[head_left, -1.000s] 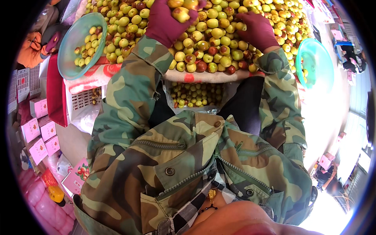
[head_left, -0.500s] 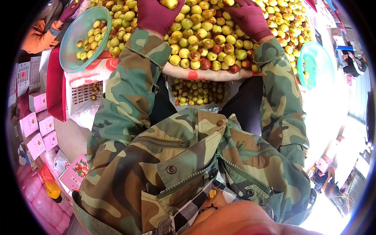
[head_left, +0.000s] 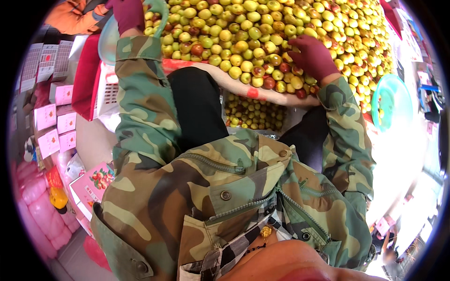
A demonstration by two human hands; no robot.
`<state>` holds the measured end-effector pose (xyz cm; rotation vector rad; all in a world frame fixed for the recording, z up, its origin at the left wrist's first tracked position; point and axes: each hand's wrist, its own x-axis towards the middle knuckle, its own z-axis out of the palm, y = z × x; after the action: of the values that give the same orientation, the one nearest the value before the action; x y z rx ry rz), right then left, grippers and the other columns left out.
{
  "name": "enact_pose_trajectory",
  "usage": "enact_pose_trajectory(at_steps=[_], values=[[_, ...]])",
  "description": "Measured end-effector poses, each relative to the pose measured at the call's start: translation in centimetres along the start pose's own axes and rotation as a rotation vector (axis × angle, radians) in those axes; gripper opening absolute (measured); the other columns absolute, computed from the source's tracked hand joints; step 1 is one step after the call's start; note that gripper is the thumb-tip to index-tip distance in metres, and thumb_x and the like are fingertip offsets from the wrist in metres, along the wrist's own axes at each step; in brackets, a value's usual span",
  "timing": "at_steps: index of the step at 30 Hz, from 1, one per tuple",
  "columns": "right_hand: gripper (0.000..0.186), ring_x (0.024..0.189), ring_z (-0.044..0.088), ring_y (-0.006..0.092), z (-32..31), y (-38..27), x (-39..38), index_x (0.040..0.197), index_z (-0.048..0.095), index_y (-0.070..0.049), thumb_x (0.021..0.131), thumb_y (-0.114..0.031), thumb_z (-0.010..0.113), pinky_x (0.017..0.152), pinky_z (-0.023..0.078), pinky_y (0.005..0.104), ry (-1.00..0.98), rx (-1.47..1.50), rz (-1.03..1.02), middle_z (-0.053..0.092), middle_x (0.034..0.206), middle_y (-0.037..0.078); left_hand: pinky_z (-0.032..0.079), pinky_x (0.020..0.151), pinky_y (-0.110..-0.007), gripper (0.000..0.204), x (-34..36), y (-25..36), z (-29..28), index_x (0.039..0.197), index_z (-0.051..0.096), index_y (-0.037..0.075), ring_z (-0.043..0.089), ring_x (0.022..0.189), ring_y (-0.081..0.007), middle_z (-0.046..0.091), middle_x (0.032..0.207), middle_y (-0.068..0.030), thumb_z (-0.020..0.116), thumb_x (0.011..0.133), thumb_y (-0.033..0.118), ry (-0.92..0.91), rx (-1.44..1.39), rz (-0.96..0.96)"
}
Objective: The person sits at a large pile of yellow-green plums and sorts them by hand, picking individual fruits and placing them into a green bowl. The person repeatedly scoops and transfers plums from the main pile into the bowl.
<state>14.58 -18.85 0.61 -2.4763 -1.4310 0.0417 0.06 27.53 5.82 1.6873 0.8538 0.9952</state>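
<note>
A broad heap of yellow-green jujubes [head_left: 225,35], some with red-brown patches, lies before me. My right hand [head_left: 313,57], in a maroon glove, rests at the near right part of the heap. Its fingers are bent and slightly apart over the fruit, with nothing clearly gripped. My left hand [head_left: 127,18], gloved alike, is over the translucent green basin [head_left: 108,44] at the far left. The upper edge cuts off its fingers, so what they hold cannot be seen. My sleeve covers part of that basin, and jujubes show beside the hand.
A second green basin [head_left: 393,105] stands at the right with a few jujubes. Below the cloth edge [head_left: 234,83], between my knees, sits a crate of jujubes [head_left: 255,112]. Pink boxes [head_left: 46,116] are stacked at the left. An orange sleeve [head_left: 75,19] shows another person far left.
My left hand has moved left from the heap to the basin; the jujube seen in it earlier is no longer visible. My right hand has come nearer. The whole view has shifted.
</note>
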Motion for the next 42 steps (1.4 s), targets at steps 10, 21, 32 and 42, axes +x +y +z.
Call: enact_pose_trajectory(at_steps=[10, 21, 32, 42], values=[[0.022, 0.090, 0.065, 0.0295, -0.3, -3.3, 2.7, 0.105, 0.069, -0.014, 0.084, -0.018, 0.063, 0.075, 0.052, 0.0421, 0.154, -0.006, -0.185, 0.066, 0.092, 0.009, 0.051, 0.089, -0.042, 0.053, -0.1, -2.6, -5.2, 0.115, 0.067, 0.005, 0.066, 0.100, -0.0326, 0.069, 0.109, -0.0168, 0.079, 0.076, 0.040, -0.044, 0.915, 0.597], [0.033, 0.127, 0.051, 0.0288, 1.4, -2.2, 5.6, 0.115, 0.066, -0.025, 0.082, -0.020, 0.065, 0.103, 0.042, 0.0461, 0.268, -0.329, -0.113, 0.056, 0.134, 0.006, 0.053, 0.086, -0.043, 0.044, -18.2, 0.8, 13.6, 0.110, 0.070, 0.012, 0.067, 0.100, -0.0323, 0.070, 0.105, -0.0136, 0.072, 0.078, 0.041, -1.028, 1.172, 0.447], [0.031, 0.095, 0.065, 0.0220, 0.7, -8.8, 4.2, 0.122, 0.059, -0.009, 0.095, -0.025, 0.060, 0.077, 0.054, 0.0355, 0.419, 0.869, 0.471, 0.066, 0.102, 0.012, 0.054, 0.078, -0.041, 0.039, -20.4, 3.8, 14.3, 0.111, 0.068, 0.012, 0.068, 0.092, -0.0310, 0.070, 0.102, -0.0119, 0.070, 0.081, 0.037, -0.693, 0.346, 0.604], [0.018, 0.062, 0.053, 0.0143, 1.1, -1.6, 4.2, 0.103, 0.064, -0.009, 0.095, -0.022, 0.056, 0.053, 0.042, 0.0281, 0.640, 1.731, 0.676, 0.060, 0.077, 0.002, 0.026, 0.113, -0.057, 0.061, -20.3, 2.4, 15.5, 0.140, 0.050, 0.018, 0.034, 0.138, -0.0406, 0.040, 0.150, -0.0152, 0.063, 0.086, 0.044, -1.159, 0.574, 1.421]])
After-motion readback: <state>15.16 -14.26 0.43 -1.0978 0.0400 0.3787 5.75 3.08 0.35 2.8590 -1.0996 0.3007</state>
